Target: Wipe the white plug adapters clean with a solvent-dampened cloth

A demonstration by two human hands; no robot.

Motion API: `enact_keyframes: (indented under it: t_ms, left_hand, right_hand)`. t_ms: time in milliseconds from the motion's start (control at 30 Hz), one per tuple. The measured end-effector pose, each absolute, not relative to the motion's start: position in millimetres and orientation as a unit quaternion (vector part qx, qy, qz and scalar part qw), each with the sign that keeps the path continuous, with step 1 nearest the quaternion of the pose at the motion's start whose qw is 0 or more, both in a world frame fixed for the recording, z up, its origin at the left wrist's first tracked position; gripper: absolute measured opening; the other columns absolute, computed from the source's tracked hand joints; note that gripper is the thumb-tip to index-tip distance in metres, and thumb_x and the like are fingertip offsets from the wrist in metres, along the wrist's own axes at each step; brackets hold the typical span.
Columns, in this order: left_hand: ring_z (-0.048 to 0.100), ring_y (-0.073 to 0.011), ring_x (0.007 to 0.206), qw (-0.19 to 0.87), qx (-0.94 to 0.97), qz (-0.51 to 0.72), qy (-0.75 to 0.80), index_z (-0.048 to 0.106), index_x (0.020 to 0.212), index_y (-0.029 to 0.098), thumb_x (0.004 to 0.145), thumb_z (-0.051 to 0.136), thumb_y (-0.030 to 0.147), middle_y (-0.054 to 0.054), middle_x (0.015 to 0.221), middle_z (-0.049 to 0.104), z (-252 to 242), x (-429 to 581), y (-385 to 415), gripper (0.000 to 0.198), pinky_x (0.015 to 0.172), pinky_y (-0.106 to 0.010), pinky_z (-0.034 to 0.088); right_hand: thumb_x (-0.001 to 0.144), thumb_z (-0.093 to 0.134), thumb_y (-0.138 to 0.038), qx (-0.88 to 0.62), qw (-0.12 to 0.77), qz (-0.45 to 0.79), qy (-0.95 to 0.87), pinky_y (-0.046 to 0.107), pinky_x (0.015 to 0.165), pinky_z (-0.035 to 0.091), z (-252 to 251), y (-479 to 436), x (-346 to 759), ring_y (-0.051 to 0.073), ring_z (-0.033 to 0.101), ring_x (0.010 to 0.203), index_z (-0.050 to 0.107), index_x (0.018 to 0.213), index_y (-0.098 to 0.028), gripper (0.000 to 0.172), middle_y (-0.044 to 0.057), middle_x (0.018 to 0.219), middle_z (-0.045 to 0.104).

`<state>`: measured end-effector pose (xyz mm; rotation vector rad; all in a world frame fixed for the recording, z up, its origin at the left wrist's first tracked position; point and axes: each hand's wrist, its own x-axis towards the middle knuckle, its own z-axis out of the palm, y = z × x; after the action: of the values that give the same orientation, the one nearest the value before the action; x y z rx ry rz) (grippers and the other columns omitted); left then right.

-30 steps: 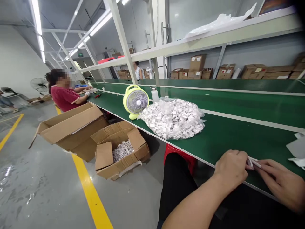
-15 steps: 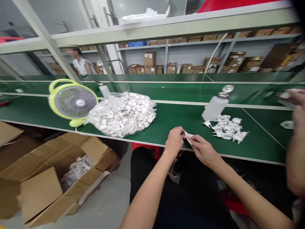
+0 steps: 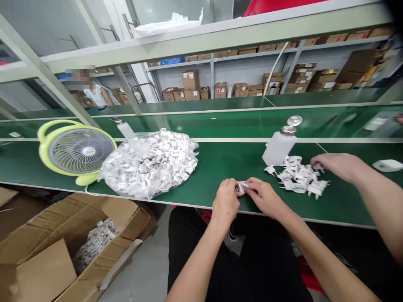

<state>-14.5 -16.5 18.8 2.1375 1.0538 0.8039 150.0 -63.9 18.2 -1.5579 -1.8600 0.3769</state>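
At table edge, both hands pinch plug w/ bare belt around

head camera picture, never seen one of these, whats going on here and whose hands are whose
The picture comes from a camera worn on a person's head, looking down at their own work, so the two forearms rising from the bottom edge are theirs. The left hand and right hand meet at the near edge of a long green table and pinch one small white part between them. The third hand, coming in from the right, belongs to a co-worker and rests on a loose pile of white plug parts. Beside that pile stands a white dispenser bottle. Further left lie a clear bag of similar parts and a small yellow-green fan.
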Motion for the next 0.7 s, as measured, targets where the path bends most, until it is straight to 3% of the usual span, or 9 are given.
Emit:
enact_keyframes:
  t_ms: [100, 233, 400, 467, 567, 700]
  left_hand:
    - [0.064, -0.0222, 0.101, 0.301, 0.808, 0.295, 0.412, 0.062, 0.099, 0.023, 0.089, 0.05, -0.004, -0.006, 0.104, 0.067, 21.7, -16.0, -22.1, 0.031, 0.087, -0.033, 0.056]
    - [0.063, -0.0208, 0.104, 0.315, 0.803, 0.288, 0.416, 0.062, 0.103, 0.026, 0.087, 0.044, -0.005, -0.004, 0.106, 0.068, 24.1, -17.0, -25.0, 0.04, 0.085, -0.028, 0.056]
    - [0.062, -0.0218, 0.102, 0.359, 0.784, 0.294, 0.411, 0.065, 0.102, 0.026, 0.085, 0.044, -0.002, -0.005, 0.104, 0.068, 26.4, -17.7, -21.8, 0.039, 0.084, -0.029, 0.056]
    - [0.064, -0.0207, 0.097, 0.382, 0.769, 0.308, 0.409, 0.066, 0.103, 0.025, 0.084, 0.043, -0.003, -0.005, 0.102, 0.068, 26.3, -18.2, -19.5, 0.041, 0.082, -0.028, 0.056]
    - [0.068, -0.0176, 0.09, 0.421, 0.737, 0.339, 0.406, 0.067, 0.107, 0.024, 0.082, 0.041, -0.004, -0.005, 0.099, 0.071, 26.9, -20.9, -17.7, 0.046, 0.08, -0.027, 0.057]
    - [0.075, -0.0198, 0.094, 0.505, 0.662, 0.395, 0.388, 0.062, 0.116, 0.021, 0.088, 0.05, 0.006, -0.007, 0.103, 0.08, 29.5, -27.0, -22.7, 0.034, 0.083, -0.029, 0.059]
  right_hand:
    - [0.106, 0.038, -0.027, -0.593, 0.34, 0.126, -0.719, 0.029, 0.072, 0.054, 14.2, -68.6, 145.4, 0.016, 0.066, 0.077, 0.07, 0.089, -0.021, 0.036, 0.006, 0.088, 0.064]
    - [0.104, 0.037, -0.02, -0.582, 0.349, 0.081, -0.73, 0.026, 0.077, 0.057, -2.6, -86.5, 138.1, 0.015, 0.07, 0.083, 0.067, 0.121, -0.023, 0.036, 0.008, 0.102, 0.065]
    - [0.1, 0.038, -0.012, -0.585, 0.339, 0.026, -0.736, 0.026, 0.073, 0.06, -16.1, -107.3, 132.2, 0.018, 0.073, 0.086, 0.056, 0.143, -0.027, 0.049, 0.009, 0.109, 0.07]
    - [0.101, 0.038, -0.012, -0.585, 0.344, 0.046, -0.733, 0.025, 0.078, 0.06, -13.9, -114.3, 130.2, 0.017, 0.073, 0.092, 0.049, 0.151, -0.032, 0.055, 0.008, 0.114, 0.07]
    - [0.104, 0.042, -0.022, -0.609, 0.418, 0.117, -0.664, 0.023, 0.085, 0.06, -8.2, -127.0, 128.1, 0.017, 0.072, 0.098, 0.057, 0.145, -0.036, 0.047, 0.008, 0.119, 0.068]
    - [0.095, 0.063, -0.046, -0.692, 0.551, 0.215, -0.414, 0.019, 0.076, 0.06, -10.1, -144.1, 125.8, 0.02, 0.074, 0.092, 0.078, 0.117, -0.025, 0.034, 0.008, 0.112, 0.073]
